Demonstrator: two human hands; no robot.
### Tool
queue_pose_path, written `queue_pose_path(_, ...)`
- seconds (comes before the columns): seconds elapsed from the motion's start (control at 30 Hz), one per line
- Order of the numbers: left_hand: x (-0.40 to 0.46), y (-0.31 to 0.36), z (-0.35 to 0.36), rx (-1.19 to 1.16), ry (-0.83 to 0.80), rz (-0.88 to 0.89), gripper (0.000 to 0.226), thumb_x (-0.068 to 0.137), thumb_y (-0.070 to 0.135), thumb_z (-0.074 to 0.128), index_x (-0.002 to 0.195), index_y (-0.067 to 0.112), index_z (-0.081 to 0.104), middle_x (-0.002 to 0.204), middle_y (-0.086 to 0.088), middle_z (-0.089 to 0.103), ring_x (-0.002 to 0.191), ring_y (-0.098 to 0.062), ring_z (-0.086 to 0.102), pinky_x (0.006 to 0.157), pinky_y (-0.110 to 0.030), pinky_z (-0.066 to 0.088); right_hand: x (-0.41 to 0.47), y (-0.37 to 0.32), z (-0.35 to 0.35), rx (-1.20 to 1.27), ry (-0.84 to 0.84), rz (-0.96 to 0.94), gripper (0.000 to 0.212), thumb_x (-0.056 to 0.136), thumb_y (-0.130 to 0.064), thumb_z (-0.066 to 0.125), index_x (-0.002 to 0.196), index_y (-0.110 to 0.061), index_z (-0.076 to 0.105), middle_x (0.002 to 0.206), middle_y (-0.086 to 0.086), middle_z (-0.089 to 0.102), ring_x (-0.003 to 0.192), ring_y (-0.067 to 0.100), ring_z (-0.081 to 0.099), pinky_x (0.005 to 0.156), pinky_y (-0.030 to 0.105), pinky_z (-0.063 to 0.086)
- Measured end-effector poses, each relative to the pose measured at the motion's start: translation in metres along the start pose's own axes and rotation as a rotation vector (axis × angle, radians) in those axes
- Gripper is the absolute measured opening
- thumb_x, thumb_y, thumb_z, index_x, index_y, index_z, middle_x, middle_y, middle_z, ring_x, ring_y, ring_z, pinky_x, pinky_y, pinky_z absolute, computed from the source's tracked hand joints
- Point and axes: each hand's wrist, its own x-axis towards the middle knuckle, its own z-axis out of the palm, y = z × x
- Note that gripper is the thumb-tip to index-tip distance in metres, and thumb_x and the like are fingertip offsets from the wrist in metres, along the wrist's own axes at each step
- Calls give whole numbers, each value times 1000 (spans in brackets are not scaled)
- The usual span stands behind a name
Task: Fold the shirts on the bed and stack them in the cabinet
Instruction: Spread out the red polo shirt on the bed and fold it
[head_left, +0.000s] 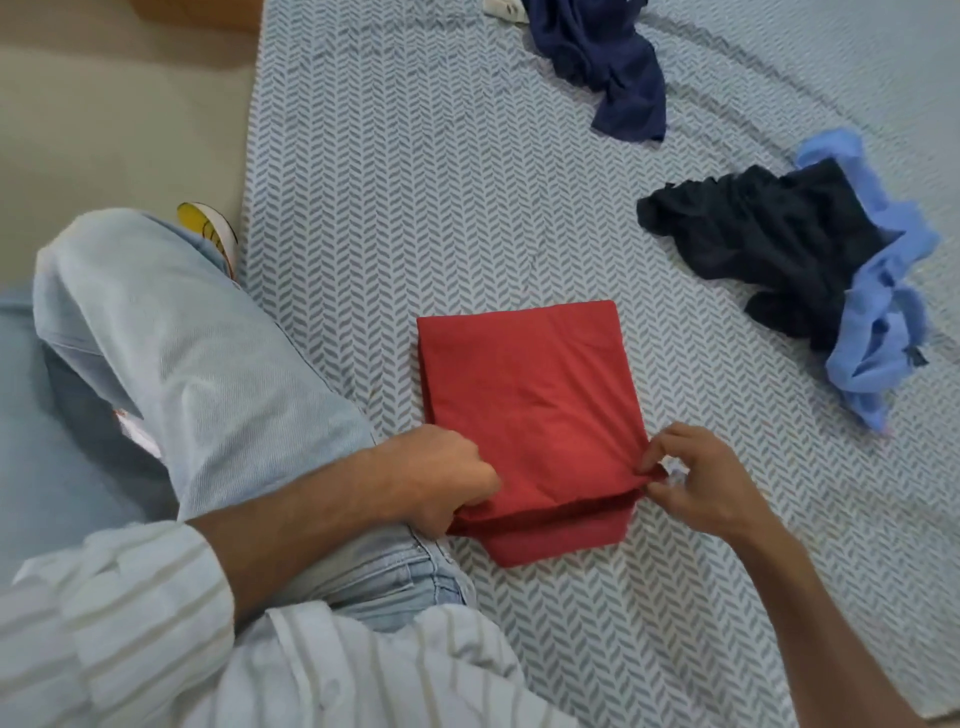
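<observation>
The red shirt lies folded on the bed. The left hand grips its near left corner, the right hand pinches the right corner. Beyond lie a navy shirt, a black shirt and a blue shirt, crumpled. A beige floor is at left.

A: So what's actually on the bed?

B: It's got a sheet with a grey-and-white herringbone print, and four shirts lie on it. The red shirt is near the front, folded into a neat rectangle. A navy shirt sits crumpled up at the far end.

A: And on the right?

B: A black shirt in a heap, lying partly over a rumpled blue shirt, the two touching. There's also a scrap of white cloth at the top edge beside the navy one, too cut off to tell what it is.
</observation>
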Motion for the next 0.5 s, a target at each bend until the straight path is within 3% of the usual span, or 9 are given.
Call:
queue_pose_path(0.07, 3, 0, 2, -36, -122, -64, 16, 78, 17, 64, 78, 24, 49, 73, 5, 49, 76, -22, 57, 62, -33, 48, 3, 12, 11, -97, -120, -20, 21, 59, -20, 69, 73, -36, 69, 77, -19, 60, 71, 1, 59, 72, 37, 53)
queue_pose_path(0.13, 5, -1, 0, -55, -178, -107, 24, 79, 19, 64, 69, 23, 43, 68, 5, 42, 74, -21, 55, 62, -33, 49, 8, 16, 13, -193, -201, 10, 12, 64, -39, 66, 75, -36, 70, 77, -19, 60, 72, 5, 59, 73, 38, 54)
queue_pose_path(0.2, 5, -3, -5, -75, -194, -186, 30, 83, 25, 63, 67, 21, 38, 67, 5, 40, 75, -23, 57, 63, -33, 46, 17, 11, 3, -235, -276, 104, 32, 67, -63, 58, 75, -35, 72, 80, -18, 63, 76, 2, 60, 76, 33, 52)
queue_pose_path(0.27, 6, -4, -8, -185, -75, -330, 29, 89, 35, 58, 69, 20, 42, 69, 3, 45, 78, -23, 58, 66, -34, 49, 28, -1, -7, -243, -232, 162, 47, 70, -71, 49, 81, -34, 76, 87, -16, 66, 83, 4, 61, 79, 31, 50)
queue_pose_path(0.3, 7, -6, -9, -226, 88, -387, 26, 92, 39, 54, 75, 19, 50, 74, 1, 52, 83, -24, 60, 71, -36, 52, 35, -8, -9, -246, -110, 141, 49, 74, -68, 47, 88, -31, 76, 94, -12, 67, 90, 9, 62, 83, 33, 50)
queue_pose_path(0.37, 16, -12, -4, -131, 532, -415, 30, 93, 39, 49, 100, 14, 63, 100, -6, 65, 103, -28, 61, 85, -42, 54, 52, -23, -6, -295, 193, 26, 48, 86, -52, 47, 109, -18, 72, 114, 1, 66, 109, 22, 59, 98, 36, 46)
queue_pose_path(0.4, 23, -14, -3, -76, 663, -414, 41, 93, 39, 48, 117, 9, 62, 119, -11, 64, 118, -32, 56, 95, -46, 51, 63, -33, 0, -313, 289, -37, 47, 90, -43, 49, 122, -14, 66, 128, 6, 61, 120, 26, 54, 106, 38, 41)
queue_pose_path(0.43, 31, -15, -3, -60, 702, -412, 56, 93, 41, 48, 135, 5, 53, 139, -16, 54, 134, -35, 45, 107, -49, 44, 75, -42, 7, -319, 321, -95, 49, 92, -37, 50, 134, -12, 59, 141, 10, 54, 130, 27, 48, 113, 39, 36)
queue_pose_path(0.5, 46, -14, -7, -131, 576, -437, 83, 95, 53, 43, 156, 3, 20, 163, -20, 18, 153, -35, 10, 123, -51, 18, 98, -55, 23, -367, 246, -195, 58, 95, -34, 48, 149, -14, 43, 158, 10, 35, 146, 24, 31, 121, 42, 25)
